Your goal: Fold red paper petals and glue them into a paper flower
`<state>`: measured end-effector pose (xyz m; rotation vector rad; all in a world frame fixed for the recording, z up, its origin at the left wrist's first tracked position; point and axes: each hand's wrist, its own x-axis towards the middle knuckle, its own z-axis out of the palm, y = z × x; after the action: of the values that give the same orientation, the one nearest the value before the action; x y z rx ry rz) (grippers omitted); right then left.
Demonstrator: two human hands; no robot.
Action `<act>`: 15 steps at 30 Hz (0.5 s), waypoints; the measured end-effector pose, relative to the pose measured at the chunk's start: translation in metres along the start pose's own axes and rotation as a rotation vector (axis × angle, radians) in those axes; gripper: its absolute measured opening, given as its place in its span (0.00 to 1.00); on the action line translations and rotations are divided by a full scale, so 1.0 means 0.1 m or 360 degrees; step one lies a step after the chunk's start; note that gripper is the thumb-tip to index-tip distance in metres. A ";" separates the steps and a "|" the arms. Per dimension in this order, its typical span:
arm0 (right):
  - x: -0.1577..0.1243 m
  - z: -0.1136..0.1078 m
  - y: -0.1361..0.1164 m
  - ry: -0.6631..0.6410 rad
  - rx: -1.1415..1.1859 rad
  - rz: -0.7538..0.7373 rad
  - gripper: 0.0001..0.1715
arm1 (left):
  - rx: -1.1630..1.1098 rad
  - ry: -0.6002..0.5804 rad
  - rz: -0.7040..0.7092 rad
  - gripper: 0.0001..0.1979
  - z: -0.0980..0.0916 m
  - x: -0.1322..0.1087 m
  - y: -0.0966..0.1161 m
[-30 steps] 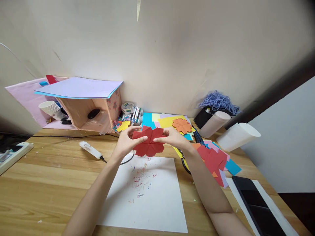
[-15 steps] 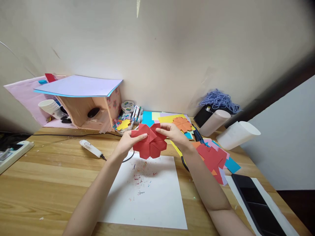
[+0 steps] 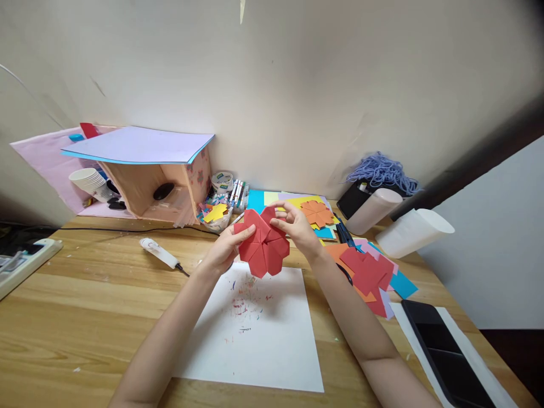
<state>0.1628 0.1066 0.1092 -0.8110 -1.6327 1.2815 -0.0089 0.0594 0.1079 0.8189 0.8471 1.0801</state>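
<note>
A red folded paper flower (image 3: pixel 264 245) is held up above a white sheet (image 3: pixel 255 328) on the wooden desk (image 3: pixel 85 317). My left hand (image 3: pixel 225 249) pinches its left side, fingers closed on the paper. From the right, my right hand (image 3: pixel 297 226) grips the flower's upper edge with thumb and fingers. The white sheet below bears small coloured marks.
A pile of red, orange, pink and blue cut paper (image 3: pixel 368 275) lies to the right, beside an orange paper flower (image 3: pixel 315 213) on coloured sheets. A glue gun (image 3: pixel 159 253) lies left. A cardboard box (image 3: pixel 161 187) and markers stand at the wall; a black tablet (image 3: pixel 442 351) lies front right.
Both hands have turned the red flower clockwise and tilted it toward upright; the hands drew closer together, the right hand shifting onto the flower's upper edge.
</note>
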 end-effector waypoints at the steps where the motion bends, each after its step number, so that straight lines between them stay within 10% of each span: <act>1: -0.01 0.02 -0.05 0.0158 -0.0202 -0.0127 0.22 | -0.0004 0.0068 0.0053 0.14 0.01 0.01 0.00; 4: -0.07 0.08 -0.20 0.0493 -0.0825 -0.0502 0.13 | -0.0026 0.0249 0.0224 0.15 0.02 0.03 0.00; 15: -0.22 0.16 -0.35 0.0305 -0.1282 -0.0587 0.16 | 0.0095 0.0389 0.0419 0.15 0.08 0.02 -0.03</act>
<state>0.1574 0.0722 0.1366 -0.9911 -2.0268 0.2489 -0.0003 0.0593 0.1088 0.8766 0.9987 1.4134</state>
